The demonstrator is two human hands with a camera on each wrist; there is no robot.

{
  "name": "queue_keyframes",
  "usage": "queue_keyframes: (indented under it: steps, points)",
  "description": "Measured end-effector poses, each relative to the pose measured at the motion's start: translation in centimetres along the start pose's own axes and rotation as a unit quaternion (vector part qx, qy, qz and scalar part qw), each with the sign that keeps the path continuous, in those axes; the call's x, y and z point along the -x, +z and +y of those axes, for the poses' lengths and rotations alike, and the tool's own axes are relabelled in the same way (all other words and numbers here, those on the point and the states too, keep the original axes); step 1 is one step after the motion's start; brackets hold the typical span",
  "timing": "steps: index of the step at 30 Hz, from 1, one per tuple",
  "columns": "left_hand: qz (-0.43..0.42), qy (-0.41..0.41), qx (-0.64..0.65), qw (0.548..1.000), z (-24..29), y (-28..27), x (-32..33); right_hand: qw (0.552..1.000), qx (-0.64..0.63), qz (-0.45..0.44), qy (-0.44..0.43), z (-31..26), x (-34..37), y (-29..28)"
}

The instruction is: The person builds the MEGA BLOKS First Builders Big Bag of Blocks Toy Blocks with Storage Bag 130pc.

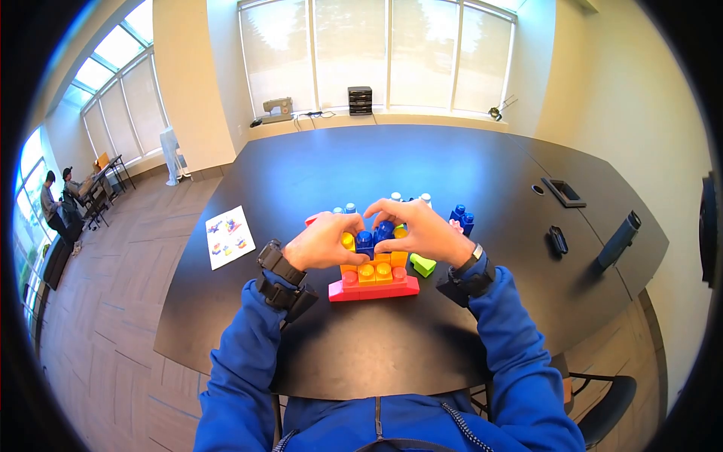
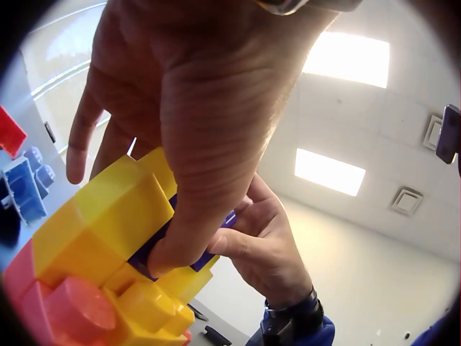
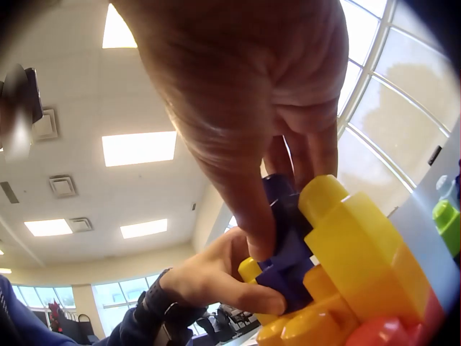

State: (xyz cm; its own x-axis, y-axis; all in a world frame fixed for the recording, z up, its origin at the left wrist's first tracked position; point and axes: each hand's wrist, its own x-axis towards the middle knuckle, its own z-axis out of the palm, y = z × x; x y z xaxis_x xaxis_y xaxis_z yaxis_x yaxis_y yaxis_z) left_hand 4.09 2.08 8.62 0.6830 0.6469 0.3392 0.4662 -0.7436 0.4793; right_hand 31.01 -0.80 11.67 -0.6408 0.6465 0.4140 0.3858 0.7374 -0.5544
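A stepped build of toy building blocks stands on the dark table in front of me, with a red base (image 1: 374, 291) and yellow and orange blocks (image 1: 374, 270) above. Two dark blue blocks sit at its top middle, between taller yellow blocks (image 3: 367, 249). My right hand (image 1: 428, 232) pinches the right dark blue block (image 3: 289, 223), thumb in front and fingers behind; it looks slightly tilted. From the other side my left hand (image 1: 325, 239) grips the left dark blue block (image 1: 364, 242), thumb pressed to its front. The left fingers are partly hidden behind the build.
A lime green block (image 1: 423, 264) lies right of the build. Behind the hands are light blue blocks (image 1: 345, 209) and more dark blue blocks (image 1: 463, 219). A picture sheet (image 1: 231, 237) lies left. Toward the right are a black case (image 1: 557, 239) and a dark cylinder (image 1: 620, 239).
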Motion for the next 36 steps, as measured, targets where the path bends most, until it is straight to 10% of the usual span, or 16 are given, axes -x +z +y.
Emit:
queue_keyframes:
  steps: [19,28,36]
  points:
    - [-0.076,-0.024,-0.027,0.996,0.9,-0.2,0.4,0.99,0.118,-0.063,0.041,1.1,0.4,1.7]
    - [0.078,-0.1,0.072,0.989,1.1,-5.1,1.1,0.98,0.054,0.159,0.105,1.0,2.9,-7.6]
    - [0.119,-0.126,0.023,0.985,-2.6,-5.4,1.7,0.955,0.137,0.224,0.136,12.9,6.6,-10.3]
